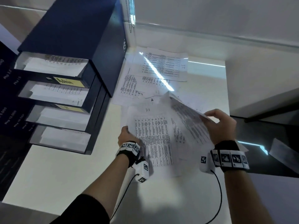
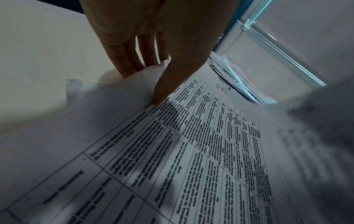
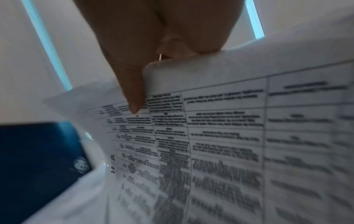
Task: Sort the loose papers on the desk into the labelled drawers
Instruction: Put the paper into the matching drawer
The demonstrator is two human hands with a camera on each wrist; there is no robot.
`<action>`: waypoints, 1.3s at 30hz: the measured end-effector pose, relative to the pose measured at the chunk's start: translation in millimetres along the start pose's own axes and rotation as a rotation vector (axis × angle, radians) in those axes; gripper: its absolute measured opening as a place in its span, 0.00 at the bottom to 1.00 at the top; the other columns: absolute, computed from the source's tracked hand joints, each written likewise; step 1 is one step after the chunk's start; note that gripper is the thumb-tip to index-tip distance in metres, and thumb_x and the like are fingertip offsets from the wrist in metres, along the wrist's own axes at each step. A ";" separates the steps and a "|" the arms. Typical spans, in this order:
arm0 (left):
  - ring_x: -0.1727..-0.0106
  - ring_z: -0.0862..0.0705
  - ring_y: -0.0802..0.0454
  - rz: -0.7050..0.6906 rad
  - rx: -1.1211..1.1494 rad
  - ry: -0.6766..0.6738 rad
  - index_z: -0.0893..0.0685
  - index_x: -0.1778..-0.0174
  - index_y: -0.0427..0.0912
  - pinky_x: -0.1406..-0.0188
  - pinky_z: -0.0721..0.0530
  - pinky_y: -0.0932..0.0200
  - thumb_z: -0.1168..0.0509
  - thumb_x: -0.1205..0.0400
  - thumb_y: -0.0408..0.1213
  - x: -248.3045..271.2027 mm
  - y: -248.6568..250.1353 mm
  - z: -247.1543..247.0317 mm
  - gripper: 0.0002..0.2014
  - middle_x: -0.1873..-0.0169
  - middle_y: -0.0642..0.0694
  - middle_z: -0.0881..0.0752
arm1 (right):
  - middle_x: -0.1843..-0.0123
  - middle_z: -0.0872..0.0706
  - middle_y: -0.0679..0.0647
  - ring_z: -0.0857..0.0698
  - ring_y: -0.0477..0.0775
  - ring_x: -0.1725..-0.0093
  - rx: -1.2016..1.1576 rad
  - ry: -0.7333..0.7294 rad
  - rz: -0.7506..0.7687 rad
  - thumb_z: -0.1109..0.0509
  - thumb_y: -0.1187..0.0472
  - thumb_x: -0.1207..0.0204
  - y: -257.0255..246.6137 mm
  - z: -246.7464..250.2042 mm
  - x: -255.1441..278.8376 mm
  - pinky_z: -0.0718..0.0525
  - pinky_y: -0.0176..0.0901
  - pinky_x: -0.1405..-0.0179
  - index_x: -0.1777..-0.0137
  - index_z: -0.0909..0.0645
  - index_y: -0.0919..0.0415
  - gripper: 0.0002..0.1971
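Two printed table sheets are lifted over the white desk (image 1: 64, 167). My left hand (image 1: 125, 131) pinches the left edge of the flatter sheet (image 1: 152, 136), thumb (image 2: 159, 98) on top and fingers (image 2: 130, 68) underneath; "HR" is handwritten near its far end (image 2: 220, 89). My right hand (image 1: 215, 117) pinches the right edge of the tilted sheet (image 1: 189, 117), thumb (image 3: 134, 100) pressed on its printed face (image 3: 220, 121). More loose papers (image 1: 161, 67) lie behind. The dark blue drawer unit (image 1: 77, 29) stands at left, several drawers pulled out with paper inside, one labelled "Admin" (image 1: 69, 81).
A second yellow label (image 1: 71, 109) on a lower drawer is too blurred to read. A dark lower surface (image 1: 275, 135) borders the desk on the right. A blind chain (image 1: 131, 15) hangs by the wall behind the papers. Wrist-camera cables (image 1: 218, 191) trail over the near desk.
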State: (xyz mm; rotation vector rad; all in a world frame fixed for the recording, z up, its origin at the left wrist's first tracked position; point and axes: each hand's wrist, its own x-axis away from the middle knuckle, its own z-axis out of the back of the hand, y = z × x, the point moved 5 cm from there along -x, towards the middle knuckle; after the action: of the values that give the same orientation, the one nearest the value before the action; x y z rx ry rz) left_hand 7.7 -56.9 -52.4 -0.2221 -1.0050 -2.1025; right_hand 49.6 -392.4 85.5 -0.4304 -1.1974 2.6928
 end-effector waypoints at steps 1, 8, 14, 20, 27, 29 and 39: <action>0.49 0.14 0.37 -0.002 0.034 0.000 0.20 0.35 0.44 0.54 0.18 0.54 0.38 0.22 0.29 -1.9 -2.2 2.4 0.19 0.50 0.37 0.12 | 0.72 0.16 0.46 0.20 0.39 0.70 -0.084 -0.007 0.026 0.19 0.59 0.30 -21.3 4.6 4.6 0.26 0.27 0.68 0.66 0.13 0.59 0.08; 0.61 0.16 0.48 -0.020 0.169 -0.132 0.16 0.57 0.46 0.52 0.21 0.61 0.26 0.23 0.32 -18.2 -35.0 32.0 0.06 0.68 0.51 0.15 | 0.78 0.43 0.49 0.43 0.47 0.75 -0.156 -0.038 0.087 0.26 0.54 0.21 -75.9 -0.8 12.2 0.45 0.35 0.77 0.77 0.41 0.59 0.30; 0.60 0.19 0.49 -0.001 0.175 -0.206 0.15 0.58 0.43 0.55 0.20 0.63 0.29 0.20 0.30 -32.1 -66.1 61.5 0.04 0.68 0.48 0.16 | 0.77 0.38 0.56 0.37 0.56 0.72 0.074 -0.168 -0.305 0.34 0.53 0.18 5.0 -42.6 -2.5 0.42 0.52 0.71 0.76 0.40 0.61 0.28; 0.58 0.21 0.47 0.009 0.103 -0.188 0.18 0.54 0.42 0.58 0.27 0.62 0.35 0.19 0.25 -29.0 -71.1 70.9 0.07 0.66 0.47 0.18 | 0.67 0.20 0.63 0.20 0.63 0.61 0.232 -0.298 -0.523 0.40 0.58 0.16 78.6 -73.3 19.5 0.27 0.46 0.63 0.68 0.22 0.65 0.19; 0.28 0.24 0.38 0.083 0.109 -0.138 0.25 0.27 0.28 0.28 0.28 0.51 0.39 0.14 0.37 -43.1 -80.7 79.9 0.22 0.31 0.38 0.21 | 0.59 0.16 0.62 0.20 0.60 0.58 0.125 -0.091 -0.338 0.41 0.57 0.13 65.0 -32.9 18.1 0.27 0.41 0.60 0.47 0.15 0.68 0.17; 0.27 0.25 0.35 0.038 0.122 -0.123 0.26 0.29 0.27 0.24 0.30 0.45 0.41 0.13 0.43 -44.8 -77.2 82.7 0.24 0.29 0.31 0.22 | 0.64 0.22 0.59 0.25 0.57 0.61 0.014 0.093 -0.375 0.41 0.58 0.13 60.9 -6.6 12.8 0.34 0.44 0.69 0.54 0.18 0.70 0.17; 0.59 0.26 0.51 -0.353 0.328 0.079 0.23 0.52 0.31 0.61 0.27 0.60 0.44 0.11 0.38 -17.8 0.9 122.8 0.12 0.60 0.41 0.22 | 0.58 0.20 0.61 0.24 0.53 0.57 -0.154 0.013 -0.544 0.38 0.60 0.15 102.4 20.8 1.4 0.30 0.42 0.61 0.48 0.17 0.71 0.13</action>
State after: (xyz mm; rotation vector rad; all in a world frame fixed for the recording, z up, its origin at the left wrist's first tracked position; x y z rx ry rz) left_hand 0.3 41.7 22.6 0.2163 -1.4008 -2.1905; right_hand 38.4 -474.7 22.2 -0.1125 -1.2962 2.1434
